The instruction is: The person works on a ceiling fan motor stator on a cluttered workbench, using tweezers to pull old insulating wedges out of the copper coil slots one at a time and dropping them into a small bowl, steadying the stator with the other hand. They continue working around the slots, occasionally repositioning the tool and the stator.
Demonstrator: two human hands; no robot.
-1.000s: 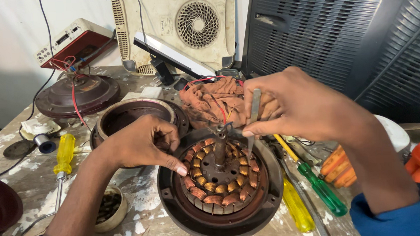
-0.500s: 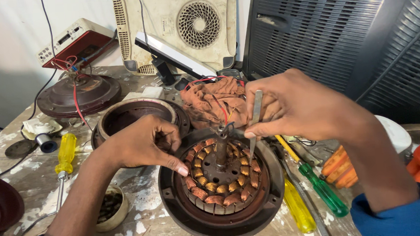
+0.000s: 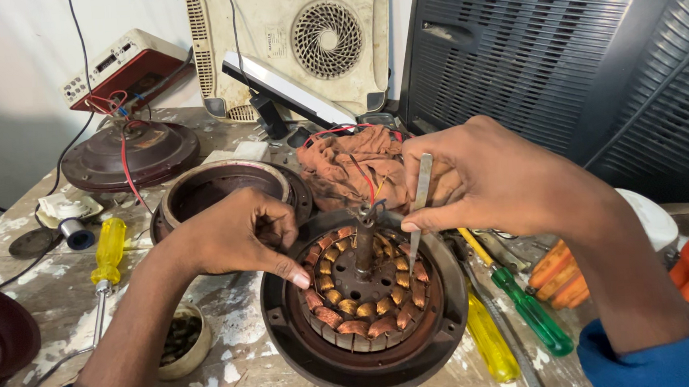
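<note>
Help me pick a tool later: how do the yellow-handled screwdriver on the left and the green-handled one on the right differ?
The yellow-handled screwdriver lies left of the motor, apart from both hands, its whole shaft showing. The green-handled screwdriver lies to the right, its upper end hidden under the right hand. Yellow points toward the person, green slants away. Both have translucent handles and rest flat on the bench.

Both arms are bare from the fingers back to about the elbow, where bright blue sleeves start. The left hand and right hand have no gloves, rings or watch. Nails are short. The sleeve fabric looks plain and soft, with no print visible.
</note>
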